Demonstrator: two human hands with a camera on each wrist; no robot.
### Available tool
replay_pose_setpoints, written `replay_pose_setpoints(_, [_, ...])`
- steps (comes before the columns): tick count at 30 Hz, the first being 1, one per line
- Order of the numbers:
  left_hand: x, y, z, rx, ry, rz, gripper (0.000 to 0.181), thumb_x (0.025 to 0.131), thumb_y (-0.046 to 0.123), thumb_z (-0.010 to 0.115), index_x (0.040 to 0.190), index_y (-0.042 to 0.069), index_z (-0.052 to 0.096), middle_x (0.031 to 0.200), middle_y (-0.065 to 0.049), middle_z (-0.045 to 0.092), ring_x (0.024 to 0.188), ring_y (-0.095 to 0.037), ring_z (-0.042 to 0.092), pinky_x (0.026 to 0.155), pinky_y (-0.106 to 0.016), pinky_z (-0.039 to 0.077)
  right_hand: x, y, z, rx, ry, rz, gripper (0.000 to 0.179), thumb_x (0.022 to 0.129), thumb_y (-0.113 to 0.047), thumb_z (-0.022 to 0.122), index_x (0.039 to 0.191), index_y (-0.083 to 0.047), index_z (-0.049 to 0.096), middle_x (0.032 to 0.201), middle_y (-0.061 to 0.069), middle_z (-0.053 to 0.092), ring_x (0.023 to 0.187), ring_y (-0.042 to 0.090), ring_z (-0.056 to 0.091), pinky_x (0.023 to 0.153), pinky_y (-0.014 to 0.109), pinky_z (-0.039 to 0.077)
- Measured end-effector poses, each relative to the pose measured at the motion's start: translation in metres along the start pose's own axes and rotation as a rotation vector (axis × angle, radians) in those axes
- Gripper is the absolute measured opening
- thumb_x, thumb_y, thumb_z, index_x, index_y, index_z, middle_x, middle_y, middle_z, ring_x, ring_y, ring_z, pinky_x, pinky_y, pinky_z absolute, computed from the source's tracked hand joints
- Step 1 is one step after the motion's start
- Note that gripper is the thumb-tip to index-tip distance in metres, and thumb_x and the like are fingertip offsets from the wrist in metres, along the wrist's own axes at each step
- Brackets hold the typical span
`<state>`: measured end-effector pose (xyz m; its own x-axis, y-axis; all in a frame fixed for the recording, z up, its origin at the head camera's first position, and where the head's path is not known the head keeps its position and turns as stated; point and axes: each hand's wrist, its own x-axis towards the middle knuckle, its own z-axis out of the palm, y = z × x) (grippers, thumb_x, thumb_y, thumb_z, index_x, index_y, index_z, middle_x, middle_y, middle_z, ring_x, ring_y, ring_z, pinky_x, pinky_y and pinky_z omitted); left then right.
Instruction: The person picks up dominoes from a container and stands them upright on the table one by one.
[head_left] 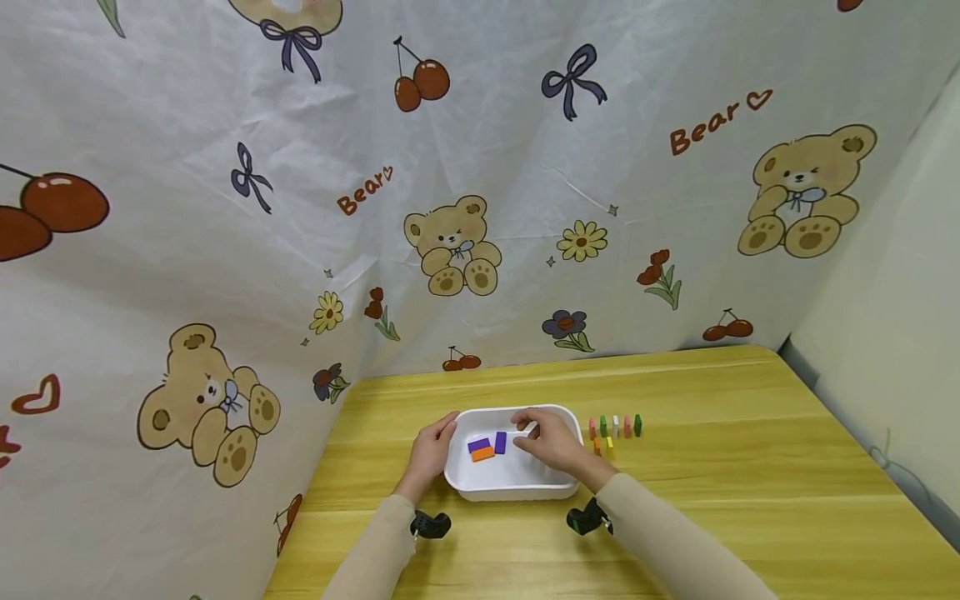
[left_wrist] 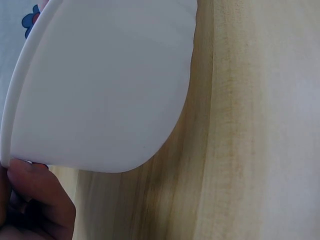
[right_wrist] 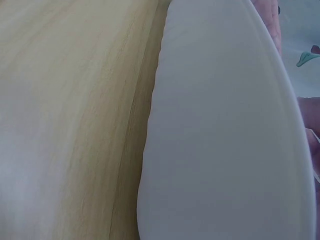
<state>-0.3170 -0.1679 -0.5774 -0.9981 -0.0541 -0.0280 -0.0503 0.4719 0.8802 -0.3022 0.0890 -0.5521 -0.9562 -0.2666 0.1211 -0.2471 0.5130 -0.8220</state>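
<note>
A white plastic basin [head_left: 517,483] stands on the table. At its left end my left hand [head_left: 431,450] grips the rim; in the left wrist view a bent finger [left_wrist: 42,190] is against the rim's underside. Inside lie two purple blocks [head_left: 500,442] and an orange block [head_left: 483,454]. My right hand [head_left: 551,437] reaches over the right side of the basin, thumb and forefinger bent and apart, near the upright-lying purple block. In the right wrist view the basin wall [right_wrist: 225,125] hides most of that hand.
Right of the basin, several small blocks stand in a row, among them a dark green block [head_left: 638,425] and a white block [head_left: 616,427]. In front of them are a yellow block [head_left: 610,442] and an orange one. A printed cloth [head_left: 510,167] hangs behind the wooden table [head_left: 720,467].
</note>
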Motion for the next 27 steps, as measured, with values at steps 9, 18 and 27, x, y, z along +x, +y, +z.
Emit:
replay_pose_setpoints(9, [0.000, -0.002, -0.002, 0.019, 0.004, 0.009, 0.038, 0.110, 0.030, 0.051, 0.144, 0.018, 0.062, 0.151, -0.007, 0.058, 0.145, -0.033, 0.049, 0.119, -0.052, 0.043, 0.010, 0.011, 0.016, -0.045, -0.016, 0.001, 0.026, 0.091, -0.007, 0.077, 0.116, -0.007, 0.070, 0.107, 0.008, 0.069, 0.083, 0.015, 0.057, 0.071, 0.023, 0.052])
replay_pose_setpoints(18, [0.002, 0.002, -0.005, 0.020, 0.005, 0.008, 0.039, 0.110, 0.032, 0.050, 0.145, 0.020, 0.062, 0.152, -0.006, 0.057, 0.145, -0.032, 0.049, 0.119, -0.051, 0.043, 0.022, 0.015, 0.022, -0.111, -0.031, -0.056, 0.021, 0.093, -0.002, 0.073, 0.114, -0.003, 0.070, 0.108, 0.011, 0.070, 0.093, 0.022, 0.062, 0.082, 0.036, 0.059])
replay_pose_setpoints(27, [0.001, 0.003, -0.003, 0.024, -0.029, -0.024, 0.039, 0.111, 0.032, 0.049, 0.146, 0.021, 0.061, 0.154, -0.005, 0.055, 0.147, -0.031, 0.046, 0.120, -0.052, 0.042, 0.023, 0.021, 0.030, -0.146, -0.037, -0.090, 0.020, 0.091, 0.003, 0.072, 0.110, -0.004, 0.072, 0.110, 0.009, 0.071, 0.088, 0.018, 0.060, 0.082, 0.034, 0.059])
